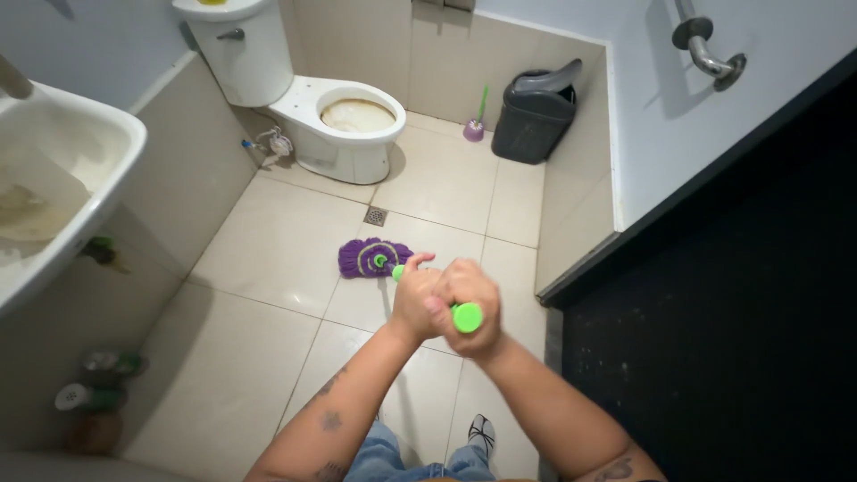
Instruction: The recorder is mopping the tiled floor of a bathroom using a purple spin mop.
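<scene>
Mop handle [466, 317], green at its near end, is running from the two hands down toward the purple mop head [373, 257] lying flat on the beige floor tiles [268, 259]; most of the shaft is hiding behind the hands, so only the green cap and a short green stub near the mop head are showing.

Far left of the mop head, a white sink [62, 170] is being cut off by the picture's edge, its basin looking stained; under it some bottles [94, 393] are sitting blurred and hard to make out; up and left of the mop head, a white toilet [344, 125] is standing with its lid up and its bowl discoloured, its tank clipped at the top; a small floor drain [376, 215] is lying just above the mop head.

Just right of the mop head, the left hand [418, 302] is wrapping closed around the handle, fingers curled tight; touching it, the right hand [471, 303] is clenching the handle's top end, the green cap poking out below its fist; both forearms are running off the bottom edge.

Up and right of the mop head, a toilet brush [475, 123] in a purple holder is standing beside a dark grey bin [534, 114]; farther right, a black door edge is blocking the view.
</scene>
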